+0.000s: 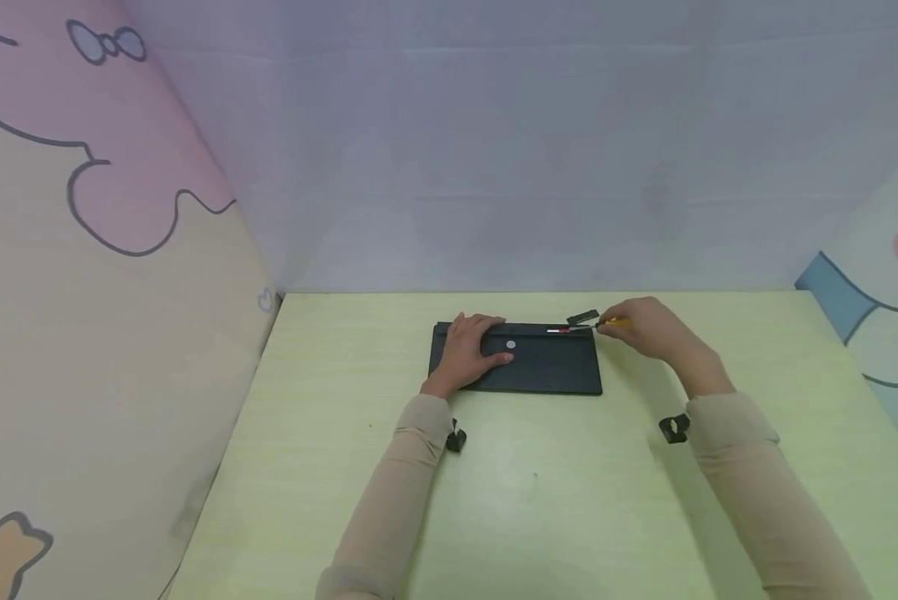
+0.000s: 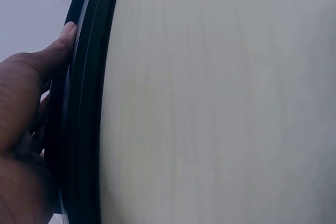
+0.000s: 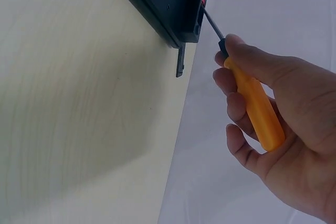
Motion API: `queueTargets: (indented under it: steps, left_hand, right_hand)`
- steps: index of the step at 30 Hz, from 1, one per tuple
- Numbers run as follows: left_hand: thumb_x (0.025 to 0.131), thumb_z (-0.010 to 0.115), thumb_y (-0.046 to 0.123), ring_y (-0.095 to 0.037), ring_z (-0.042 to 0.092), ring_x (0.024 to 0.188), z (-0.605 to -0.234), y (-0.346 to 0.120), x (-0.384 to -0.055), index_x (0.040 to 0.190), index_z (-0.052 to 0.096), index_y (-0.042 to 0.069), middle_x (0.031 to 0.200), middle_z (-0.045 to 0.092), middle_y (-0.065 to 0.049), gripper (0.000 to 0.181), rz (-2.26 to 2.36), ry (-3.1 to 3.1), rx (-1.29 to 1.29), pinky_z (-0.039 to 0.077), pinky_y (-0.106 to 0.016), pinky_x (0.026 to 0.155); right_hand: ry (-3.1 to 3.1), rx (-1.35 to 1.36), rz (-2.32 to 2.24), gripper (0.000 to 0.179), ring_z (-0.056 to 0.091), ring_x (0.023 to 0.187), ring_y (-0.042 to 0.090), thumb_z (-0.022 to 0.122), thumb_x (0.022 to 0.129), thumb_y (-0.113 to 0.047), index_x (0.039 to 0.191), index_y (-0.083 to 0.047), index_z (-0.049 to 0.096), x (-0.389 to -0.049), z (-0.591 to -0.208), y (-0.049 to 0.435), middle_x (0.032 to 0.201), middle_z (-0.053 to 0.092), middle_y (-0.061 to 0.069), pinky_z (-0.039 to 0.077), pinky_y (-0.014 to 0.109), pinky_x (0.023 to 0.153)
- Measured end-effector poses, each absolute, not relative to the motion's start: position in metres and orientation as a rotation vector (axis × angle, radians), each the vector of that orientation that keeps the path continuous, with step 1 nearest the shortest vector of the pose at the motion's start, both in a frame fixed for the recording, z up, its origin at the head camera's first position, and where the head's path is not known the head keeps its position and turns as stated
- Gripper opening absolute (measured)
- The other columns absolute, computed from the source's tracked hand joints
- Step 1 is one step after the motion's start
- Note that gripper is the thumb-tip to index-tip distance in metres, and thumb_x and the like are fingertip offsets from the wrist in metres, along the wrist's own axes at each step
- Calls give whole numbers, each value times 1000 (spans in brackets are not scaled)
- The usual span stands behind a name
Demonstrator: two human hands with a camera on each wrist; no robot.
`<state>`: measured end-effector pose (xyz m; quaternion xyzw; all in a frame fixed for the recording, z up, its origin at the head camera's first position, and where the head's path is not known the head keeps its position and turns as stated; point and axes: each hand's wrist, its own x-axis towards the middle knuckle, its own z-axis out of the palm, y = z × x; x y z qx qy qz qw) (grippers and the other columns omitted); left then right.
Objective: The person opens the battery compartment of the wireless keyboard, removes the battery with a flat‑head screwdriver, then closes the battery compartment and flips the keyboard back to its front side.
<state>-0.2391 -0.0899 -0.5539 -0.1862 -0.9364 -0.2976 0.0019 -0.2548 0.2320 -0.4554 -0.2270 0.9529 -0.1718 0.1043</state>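
Observation:
A flat black keyboard (image 1: 546, 371), underside up, lies on the table with a small round white sticker (image 1: 511, 344) on it. My left hand (image 1: 467, 350) holds its left part, thumb across the underside and fingers at the raised far edge. My right hand (image 3: 283, 98) grips the yellow handle of a screwdriver (image 3: 257, 108). The screwdriver's metal tip reaches into the slot at the right end of that raised edge, where a red battery (image 1: 564, 331) shows. A small black battery cover (image 1: 583, 317) lies just behind the keyboard.
The pale wooden table (image 1: 539, 500) ends at a plain light curtain (image 1: 539, 167) behind the keyboard. Cartoon-printed panels (image 1: 104, 333) stand to the left and right. Black wrist mounts (image 1: 674, 428) sit at both cuffs.

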Motion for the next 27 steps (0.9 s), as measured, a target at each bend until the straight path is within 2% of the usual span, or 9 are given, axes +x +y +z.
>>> queueTargets:
  steps: [16, 19, 22, 27]
  left_hand:
    - [89, 77, 45, -25, 48, 144, -560, -89, -244, 147, 54, 21, 147, 58, -5, 67, -939, -2901, -606, 11, -46, 136]
    - [89, 77, 45, -25, 48, 145, -559, -89, -244, 147, 54, 21, 148, 57, -5, 67, -946, -2904, -604, 11, -46, 136]
    - [89, 77, 45, -25, 48, 145, -559, -89, -244, 148, 53, 21, 148, 57, -5, 68, -944, -2912, -600, 10, -46, 136]
    - [90, 77, 45, -25, 47, 146, -557, -89, -243, 148, 52, 21, 149, 57, -5, 68, -949, -2925, -592, 9, -45, 136]
  right_hand:
    - [2755, -577, -558, 37, 68, 111, 47, 59, 104, -28, 123, 0, 72, -258, -459, 238, 124, 72, 26, 56, 62, 94]
    - [2746, -555, -571, 39, 71, 102, 41, 59, 105, -30, 125, 1, 71, -257, -459, 239, 122, 72, 26, 59, 58, 88]
    - [2755, -558, -598, 38, 72, 91, 29, 59, 105, -31, 125, -1, 72, -258, -464, 240, 119, 74, 24, 60, 52, 81]
    - [2779, -554, -657, 38, 69, 88, 24, 57, 106, -32, 123, -3, 73, -254, -476, 245, 108, 77, 18, 58, 47, 79]
